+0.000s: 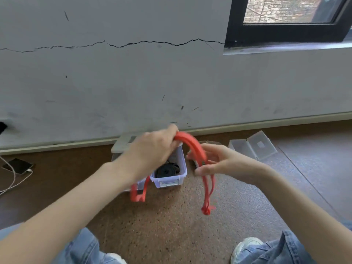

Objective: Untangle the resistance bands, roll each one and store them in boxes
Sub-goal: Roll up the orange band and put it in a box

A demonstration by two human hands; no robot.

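A red resistance band [192,144] arches between my two hands above the floor. My left hand [152,149] grips one part of it, and a loop of the band hangs down below that wrist. My right hand [219,161] pinches the other side, from which two strands drop to a knotted end [206,210]. Under my left hand stands a clear plastic box [171,181] holding a rolled black band [166,171]. The box's far part is hidden by my hand.
An open clear box with its lid up [253,147] sits by the wall at the right. A white lid [123,144] lies behind the near box. A phone with a white cable [18,166] lies at the left. My knees and a shoe [245,248] are at the bottom.
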